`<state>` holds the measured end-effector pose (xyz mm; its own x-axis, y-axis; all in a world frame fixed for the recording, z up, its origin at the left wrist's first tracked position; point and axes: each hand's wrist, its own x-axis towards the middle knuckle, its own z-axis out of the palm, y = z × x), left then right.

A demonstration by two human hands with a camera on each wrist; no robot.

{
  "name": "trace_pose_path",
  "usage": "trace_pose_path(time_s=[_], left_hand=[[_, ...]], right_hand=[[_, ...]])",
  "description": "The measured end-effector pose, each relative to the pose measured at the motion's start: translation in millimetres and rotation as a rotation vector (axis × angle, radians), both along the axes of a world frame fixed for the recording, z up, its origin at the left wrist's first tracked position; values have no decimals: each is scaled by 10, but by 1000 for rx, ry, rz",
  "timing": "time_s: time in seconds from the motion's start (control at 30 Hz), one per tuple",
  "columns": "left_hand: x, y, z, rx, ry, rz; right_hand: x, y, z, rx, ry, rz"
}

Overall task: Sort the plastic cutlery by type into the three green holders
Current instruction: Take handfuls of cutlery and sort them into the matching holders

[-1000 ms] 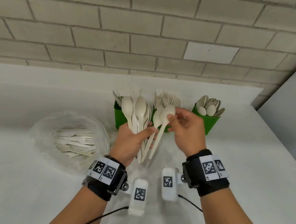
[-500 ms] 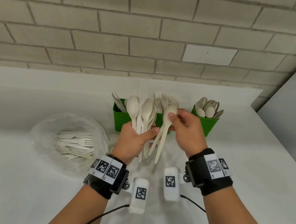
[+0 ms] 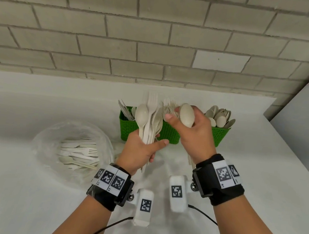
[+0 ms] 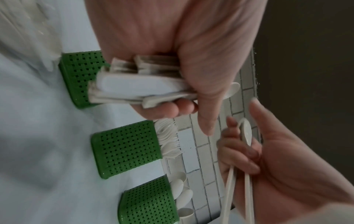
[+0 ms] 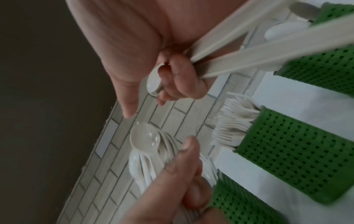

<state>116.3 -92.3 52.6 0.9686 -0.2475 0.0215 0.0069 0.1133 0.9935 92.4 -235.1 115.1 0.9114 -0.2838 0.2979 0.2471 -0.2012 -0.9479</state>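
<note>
The left hand is wrapped around a bundle of cutlery, fingers and thumb curled round the handles, with the spoon bowls and fork tines standing up above the fist and the handle ends poking out below it. Just to its right, the right hand holds two spoons: its fingers are curled over their necks, one pale bowl shows above the knuckles, and the two long handles run down past the palm toward the wrist, as the wrist views show. The two hands are close together but apart. Behind them, at the far edge of the white table against the brick wall, stand three green holders in a row: the left holder with knives, the middle holder with forks, the right holder with spoons. On the left, nearer, a clear plastic bag holds loose forks and spoons.
</note>
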Motion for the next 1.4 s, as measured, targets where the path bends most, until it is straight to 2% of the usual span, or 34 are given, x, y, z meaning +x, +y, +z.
trace_pose_path(time_s=[0.07,0.2,0.3,0.4,0.43,0.53,0.6,0.7,0.97,1.1,1.23,1.4], left_hand=[[-20,-13,-3,14,-10,-35],[-70,23,69,-76,26,-77],[-47,67,130,-139,135,-25],[-5,99,119,-155,153,19],[-1,108,112,-153,148,24],[3,143,97,-140,141,22],[5,157,102,-140,149,20],[15,149,115,-144,152,26],[51,117,153,-144,124,16],[32,113,182,-114,95,-45],[-11,110,186,-122,85,-64],[-20,126,206,-233,153,-53]], right_hand=[[19,66,2,-59,-11,66],[89,49,-32,-52,-31,-5],[106,10,-64,-32,-13,-42],[143,-19,-86,-16,-19,-106],[167,-41,-83,30,-12,-145],[189,-120,29,392,-5,-157],[183,-172,93,481,-10,-183],[194,-187,105,439,-16,-200],[153,5,1,206,32,-28],[157,99,-42,7,76,42],[145,97,-57,-46,67,24],[146,62,-42,14,30,12]])
